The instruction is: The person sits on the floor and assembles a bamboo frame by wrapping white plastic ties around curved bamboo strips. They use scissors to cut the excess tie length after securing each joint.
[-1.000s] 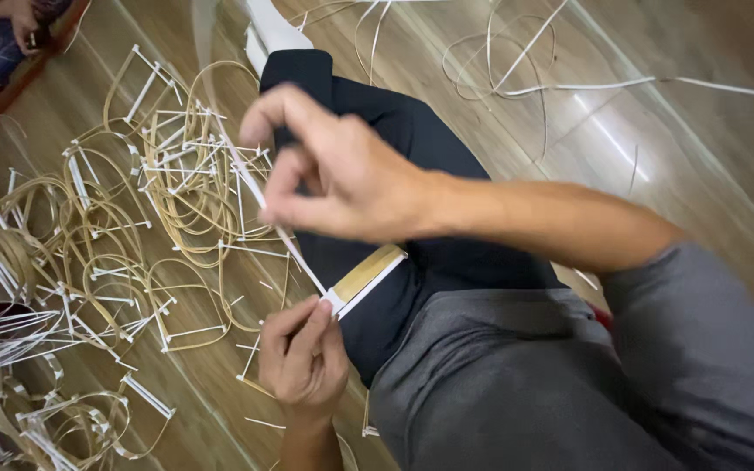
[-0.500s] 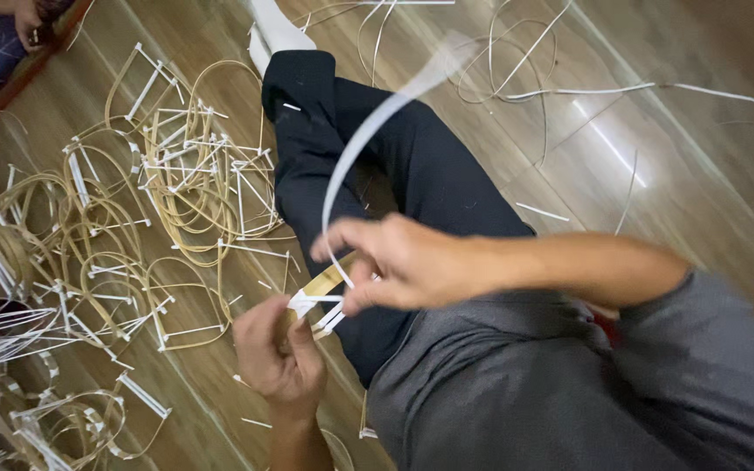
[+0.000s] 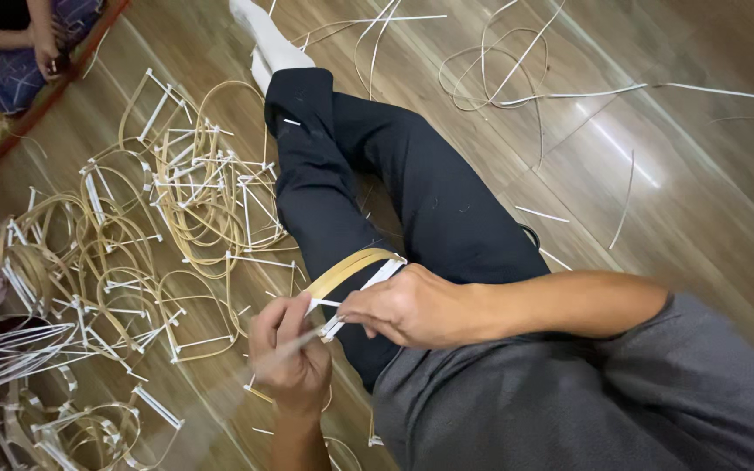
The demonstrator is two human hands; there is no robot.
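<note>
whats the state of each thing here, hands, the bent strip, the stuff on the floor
left hand: closed, gripping the strip's near end
right hand: pinching the white binding strip
bent cane strip: curved over the black trouser leg, partly wrapped
cane frames: bound, piled on the wooden floor
loose white strips: scattered, curling

Bent cane strip (image 3: 351,266) lies across the person's leg (image 3: 412,192) at frame centre, left hand (image 3: 290,358) below-left of it, right hand (image 3: 403,307) just right, both touching it. Pile of bound cane frames (image 3: 159,227) on the floor (image 3: 682,139), left of the leg. Loose strips (image 3: 517,61) on the floor, upper right. Another person (image 3: 19,44) sits at upper left.
</note>
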